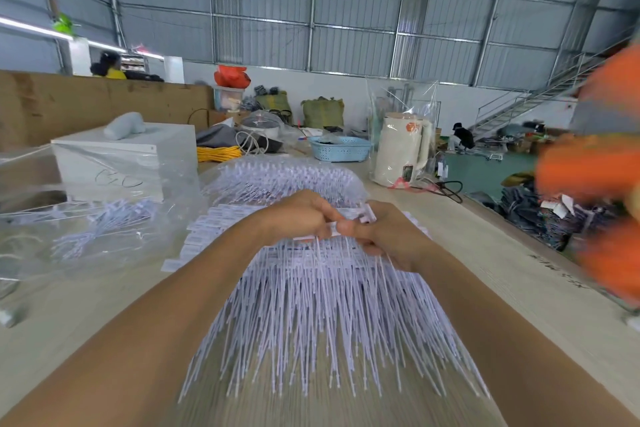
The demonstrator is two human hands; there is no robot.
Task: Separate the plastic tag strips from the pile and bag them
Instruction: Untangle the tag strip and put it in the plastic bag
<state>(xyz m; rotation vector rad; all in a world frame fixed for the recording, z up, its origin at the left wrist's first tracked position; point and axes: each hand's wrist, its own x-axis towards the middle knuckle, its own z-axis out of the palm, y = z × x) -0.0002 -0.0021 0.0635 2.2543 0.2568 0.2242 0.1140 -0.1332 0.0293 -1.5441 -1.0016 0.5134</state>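
While meeting over the middle of the pile, left hand [304, 215] and right hand [384, 236] both curled, fingertips pinching the flat head end of one white tag strip [334, 230] between them. Pile of tag strips [322, 308] spread on the pale table [491, 253] directly below the wrists: thin white stems fanned toward the camera, rectangular heads bunched under the hands. Too many and too overlapped to count. Second heap of strips [287, 177] just beyond the hands. Clear plastic bag [104, 215] to the left, holding one loose bundle of strips. Two hands, one bag, one blue basket [339, 148], one cream kettle [401, 149] farther back.
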